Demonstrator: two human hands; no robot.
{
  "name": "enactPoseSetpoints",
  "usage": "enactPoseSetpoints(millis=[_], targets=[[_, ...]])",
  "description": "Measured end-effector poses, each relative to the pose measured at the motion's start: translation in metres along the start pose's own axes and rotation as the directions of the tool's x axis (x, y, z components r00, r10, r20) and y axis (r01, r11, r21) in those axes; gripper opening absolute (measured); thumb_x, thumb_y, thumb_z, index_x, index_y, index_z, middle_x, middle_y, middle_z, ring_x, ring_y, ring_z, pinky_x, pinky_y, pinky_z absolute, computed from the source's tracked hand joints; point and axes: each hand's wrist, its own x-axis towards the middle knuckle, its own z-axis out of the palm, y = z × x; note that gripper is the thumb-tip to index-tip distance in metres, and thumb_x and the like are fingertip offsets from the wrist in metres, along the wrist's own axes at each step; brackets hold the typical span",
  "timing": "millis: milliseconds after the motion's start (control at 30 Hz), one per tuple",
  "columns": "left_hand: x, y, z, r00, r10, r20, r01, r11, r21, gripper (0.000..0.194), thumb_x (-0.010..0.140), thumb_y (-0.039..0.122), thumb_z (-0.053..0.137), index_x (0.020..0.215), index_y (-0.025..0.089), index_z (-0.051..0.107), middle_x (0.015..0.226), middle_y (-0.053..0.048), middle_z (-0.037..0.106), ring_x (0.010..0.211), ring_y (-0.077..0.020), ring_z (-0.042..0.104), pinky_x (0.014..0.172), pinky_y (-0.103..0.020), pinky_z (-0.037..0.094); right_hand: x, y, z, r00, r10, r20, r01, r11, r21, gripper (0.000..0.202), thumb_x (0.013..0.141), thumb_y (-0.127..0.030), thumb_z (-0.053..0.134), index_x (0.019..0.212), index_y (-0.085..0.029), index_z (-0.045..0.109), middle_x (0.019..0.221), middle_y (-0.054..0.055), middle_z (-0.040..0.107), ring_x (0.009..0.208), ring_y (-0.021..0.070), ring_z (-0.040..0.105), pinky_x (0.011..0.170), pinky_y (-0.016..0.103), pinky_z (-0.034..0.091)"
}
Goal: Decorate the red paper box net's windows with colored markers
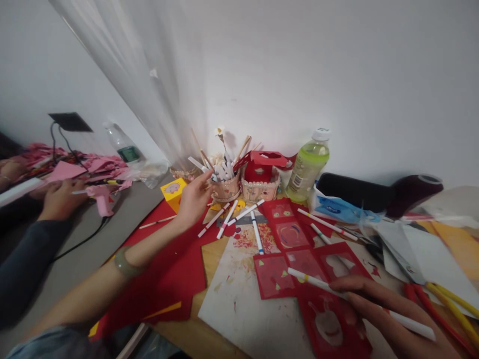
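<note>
My left hand (194,198) reaches to a pink decorated cup (226,190) packed with white pens and thin sticks. Its fingers are stretched out at the rim, partly in front of the pens, and I see nothing held in them. In my right hand (377,304) is a white marker (312,281) with a yellow band. A white end with a red mark also shows past those fingers. Below the marker lies a red cross-shaped paper cutout (275,294) with clear, drawn-on panels. Several white markers (226,219) with coloured bands lie between the cup and the cutout.
A green drink bottle (309,164) stands by a red paper house (260,172). Scissors (407,267), a tissue pack (340,205) and red paper (164,269) lie around. At left, another person's hands (62,198) are near a pink glue gun (100,199) with a cord.
</note>
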Motion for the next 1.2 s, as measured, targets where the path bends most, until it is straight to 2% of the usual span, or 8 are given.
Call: enactPoseSetpoints(millis=[167, 300, 367, 467, 533, 700, 900, 1200], targets=[[-0.008, -0.002, -0.005, 0.995, 0.101, -0.019, -0.098, 0.990, 0.097, 0.022, 0.086, 0.017, 0.048, 0.106, 0.013, 0.058, 0.100, -0.011, 0.065, 0.090, -0.0207, 0.063, 0.079, -0.037, 0.054, 0.001, -0.013, 0.004, 0.998, 0.009, -0.062, -0.008, 1.000, 0.023, 0.033, 0.070, -0.055, 0.059, 0.079, -0.027, 0.075, 0.089, 0.003, 0.076, 0.079, 0.0262, 0.072, 0.057, 0.023, 0.060], [-0.003, 0.010, -0.001, 0.956, 0.287, 0.064, -0.294, 0.933, 0.205, 0.017, 0.088, 0.019, 0.048, 0.099, 0.012, 0.059, 0.097, -0.012, 0.064, 0.098, -0.0241, 0.059, 0.085, -0.043, 0.049, -0.003, -0.009, 0.005, 0.997, 0.037, -0.061, -0.037, 0.999, -0.006, 0.034, 0.069, -0.056, 0.060, 0.080, -0.028, 0.075, 0.090, 0.003, 0.076, 0.086, 0.0263, 0.071, 0.064, 0.024, 0.060], [0.003, 0.016, 0.004, 0.893, 0.405, 0.197, -0.442, 0.872, 0.209, 0.018, 0.090, 0.020, 0.046, 0.099, 0.015, 0.061, 0.100, -0.009, 0.065, 0.100, -0.0207, 0.059, 0.088, -0.037, 0.049, -0.004, -0.009, 0.005, 0.997, 0.049, -0.063, -0.050, 0.999, -0.018, 0.033, 0.070, -0.055, 0.060, 0.083, -0.028, 0.075, 0.095, 0.002, 0.075, 0.090, 0.0261, 0.070, 0.067, 0.023, 0.059], [0.017, 0.019, 0.014, 0.752, 0.525, 0.398, -0.624, 0.761, 0.177, 0.024, 0.090, 0.022, 0.048, 0.110, 0.020, 0.060, 0.116, -0.004, 0.063, 0.113, -0.0170, 0.055, 0.097, -0.031, 0.045, -0.005, -0.015, 0.005, 0.997, 0.048, -0.067, -0.047, 0.999, 0.017, 0.032, 0.072, -0.055, 0.059, 0.082, -0.029, 0.075, 0.096, 0.002, 0.075, 0.088, 0.0249, 0.070, 0.066, 0.023, 0.059], [0.026, 0.017, 0.019, 0.715, 0.535, 0.450, -0.666, 0.717, 0.205, 0.031, 0.090, 0.022, 0.048, 0.119, 0.015, 0.056, 0.126, -0.009, 0.057, 0.120, -0.0207, 0.049, 0.102, -0.036, 0.041, -0.005, -0.021, 0.004, 0.999, 0.033, -0.029, -0.032, 0.999, 0.033, 0.031, 0.072, -0.054, 0.059, 0.080, -0.028, 0.075, 0.090, 0.002, 0.076, 0.080, 0.0240, 0.071, 0.063, 0.023, 0.059], [0.040, 0.006, 0.020, 0.728, 0.503, 0.465, -0.670, 0.667, 0.327, 0.037, 0.088, 0.015, 0.045, 0.122, 0.003, 0.052, 0.127, -0.020, 0.054, 0.125, -0.0273, 0.045, 0.104, -0.041, 0.040, -0.006, -0.023, -0.004, 0.996, 0.057, -0.069, -0.057, 0.998, 0.007, 0.034, 0.074, -0.054, 0.057, 0.085, -0.026, 0.074, 0.091, 0.003, 0.075, 0.080, 0.0234, 0.070, 0.063, 0.023, 0.058], [0.043, 0.003, 0.012, 0.704, 0.486, 0.518, -0.701, 0.594, 0.395, 0.036, 0.087, 0.016, 0.048, 0.121, 0.004, 0.054, 0.121, -0.020, 0.058, 0.123, -0.0284, 0.047, 0.099, -0.040, 0.044, -0.006, -0.008, -0.011, 0.990, 0.129, -0.061, -0.129, 0.992, -0.006, 0.037, 0.073, -0.055, 0.058, 0.092, -0.026, 0.071, 0.092, 0.003, 0.074, 0.083, 0.0226, 0.070, 0.067, 0.022, 0.057], [0.057, -0.008, -0.014, 0.672, 0.488, 0.557, -0.733, 0.546, 0.405, 0.031, 0.088, 0.010, 0.043, 0.114, 0.009, 0.061, 0.121, -0.016, 0.059, 0.123, -0.0277, 0.047, 0.099, -0.042, 0.045, 0.005, 0.008, -0.010, 0.998, 0.036, -0.049, -0.040, 0.995, -0.093, 0.033, 0.075, -0.051, 0.058, 0.094, -0.029, 0.073, 0.101, 0.001, 0.074, 0.079, 0.0235, 0.072, 0.058, 0.022, 0.059]])
